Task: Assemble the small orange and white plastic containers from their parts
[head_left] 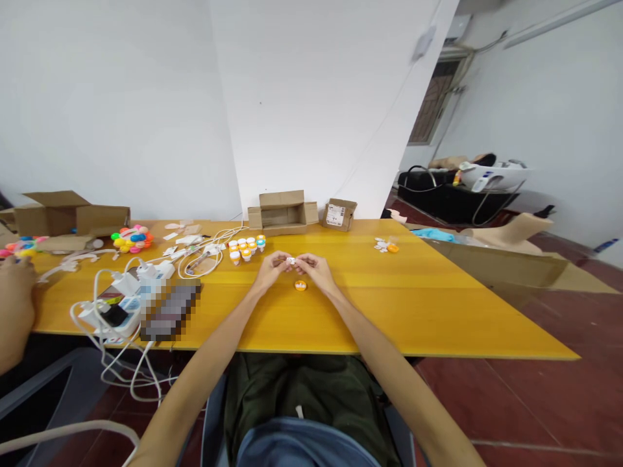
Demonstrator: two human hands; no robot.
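Over the yellow table [403,305], my left hand [272,267] and my right hand [313,267] meet at a small white piece with dark marks [291,261]. Each hand pinches one side of it between thumb and fingers. Its exact kind is too small to make out. Just below my fingers, an orange round piece with a white pattern [300,285] lies on the table. To the left stand several small white containers with orange or teal tops [246,248], grouped close together.
Open cardboard boxes [282,214] stand along the wall. White pieces and an orange one [387,246] lie to the right. A cabled power strip [134,301] and a blurred-out phone-like slab [171,310] lie left. Another person's hand [17,285] is at far left, near colourful balls [132,239].
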